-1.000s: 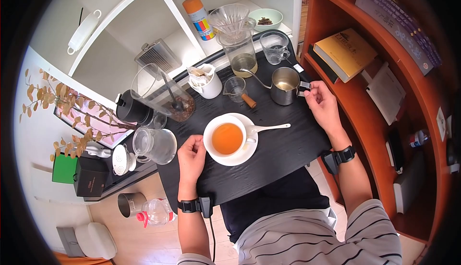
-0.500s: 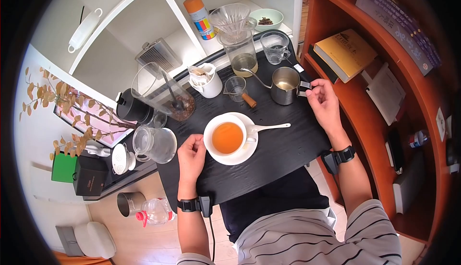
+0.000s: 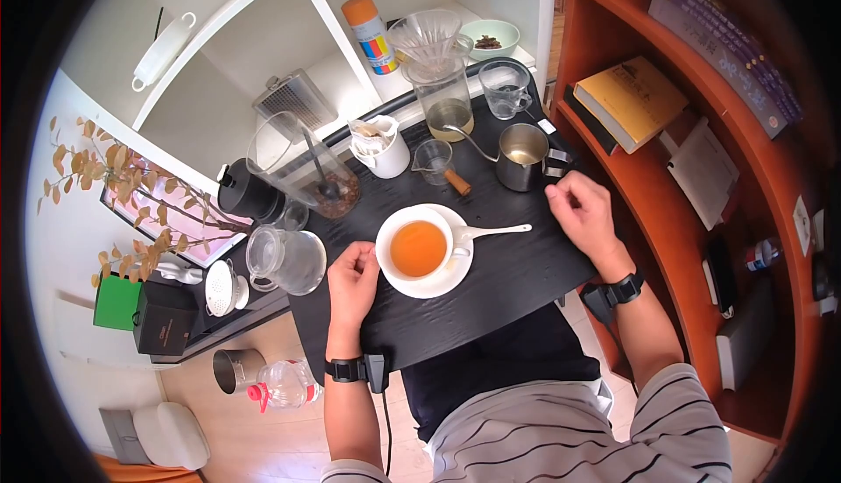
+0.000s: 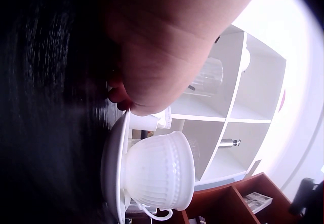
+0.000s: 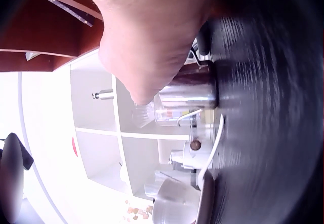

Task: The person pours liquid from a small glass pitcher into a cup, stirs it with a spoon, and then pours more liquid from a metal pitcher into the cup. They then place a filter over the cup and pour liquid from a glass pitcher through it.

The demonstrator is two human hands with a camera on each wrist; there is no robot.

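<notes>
A white cup of orange-brown tea stands on a white saucer near the front of the black table. My left hand is at the saucer's left edge, pinching its rim between thumb and fingers; the left wrist view shows the fingertips right at the rim. A white spoon lies across the saucer's right side. My right hand holds nothing, its fingers loosely curled low over the table's right side. Just beyond it stands a steel gooseneck kettle, lidless, its handle toward the hand.
Behind the cup stand a small glass pitcher with a wooden handle, a white mug, a tall glass vessel and a glass dripper. A glass jug sits left. A red-brown bookshelf borders the right.
My right hand has left the kettle's handle and drawn back toward me, its fingers loosely curled. The left hand keeps its place at the saucer, and the view has shifted slightly.
</notes>
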